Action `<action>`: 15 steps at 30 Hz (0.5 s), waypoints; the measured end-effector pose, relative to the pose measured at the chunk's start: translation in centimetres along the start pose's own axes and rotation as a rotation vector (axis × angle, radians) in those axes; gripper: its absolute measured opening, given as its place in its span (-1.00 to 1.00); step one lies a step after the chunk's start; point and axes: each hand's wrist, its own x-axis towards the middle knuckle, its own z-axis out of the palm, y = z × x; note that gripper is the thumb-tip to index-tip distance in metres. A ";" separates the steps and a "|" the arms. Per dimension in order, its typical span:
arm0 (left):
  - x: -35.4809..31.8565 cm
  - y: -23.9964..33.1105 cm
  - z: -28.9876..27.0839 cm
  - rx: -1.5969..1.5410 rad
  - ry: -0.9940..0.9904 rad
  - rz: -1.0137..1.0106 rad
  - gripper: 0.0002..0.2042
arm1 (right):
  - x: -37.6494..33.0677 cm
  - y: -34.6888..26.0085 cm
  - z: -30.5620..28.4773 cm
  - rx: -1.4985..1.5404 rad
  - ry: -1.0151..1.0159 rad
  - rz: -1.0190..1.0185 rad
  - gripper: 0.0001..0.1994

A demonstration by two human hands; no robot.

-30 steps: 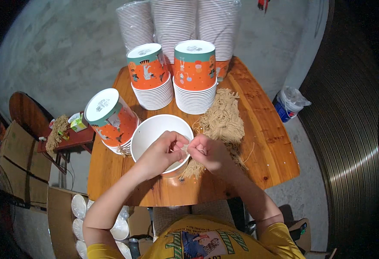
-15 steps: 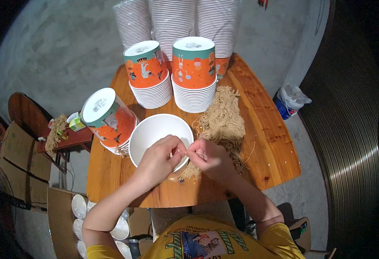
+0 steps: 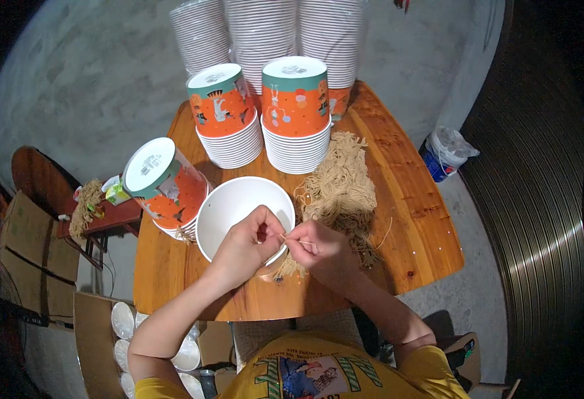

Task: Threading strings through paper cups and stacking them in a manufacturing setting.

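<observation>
Pinching string (both hands) over bowl

White paper bowl: round, upright, mouth open, interior plain white; stands on the wooden bench near its front edge. Thin tan string: one short strand, stretched nearly level at the bowl's right rim. Pile of tan string: loose, tangled heap lying flat on the bench, just right of the bowl.

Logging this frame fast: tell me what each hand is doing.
Left hand: closed, pinching a thin string over the white cup.
Right hand: closed on the same string.
</observation>
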 end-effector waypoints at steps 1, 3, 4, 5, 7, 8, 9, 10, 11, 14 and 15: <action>0.1 -0.1 0.0 -0.048 -0.013 -0.009 -0.88 | -0.1 0.2 0.1 0.026 0.017 0.006 -0.89; 0.2 -0.1 0.1 -0.096 -0.027 -0.019 -0.87 | -0.1 0.8 0.5 0.052 0.031 0.015 -0.89; 0.3 0.1 0.2 -0.123 -0.010 -0.010 -0.86 | -0.1 0.9 0.6 0.077 0.044 0.024 -0.90; 0.3 0.2 0.2 -0.149 0.007 -0.001 -0.86 | -0.1 0.9 0.7 0.077 0.044 0.026 -0.90; 0.3 0.3 0.2 -0.157 -0.001 0.005 -0.84 | 0.1 0.9 0.9 0.085 0.130 0.030 -0.87; 0.3 0.4 0.2 -0.166 -0.009 0.012 -0.82 | 0.2 0.7 0.8 0.086 0.130 0.030 -0.87; 0.3 0.4 0.2 -0.165 -0.009 0.011 -0.82 | 0.2 0.4 0.7 0.092 0.127 0.041 -0.88; 0.3 0.5 0.2 -0.156 -0.004 0.024 -0.80 | 0.3 0.2 0.7 0.097 0.125 0.052 -0.90; 0.3 0.5 0.2 -0.147 0.001 0.038 -0.79 | 0.3 0.3 0.8 0.098 0.125 0.052 -0.90; 0.4 0.4 0.4 -0.169 0.004 0.034 -0.77 | 0.2 0.5 0.8 0.102 0.151 0.075 -0.89; 0.5 0.4 0.3 -0.169 0.004 0.033 -0.77 | 0.2 0.5 0.7 0.133 0.136 0.087 -0.90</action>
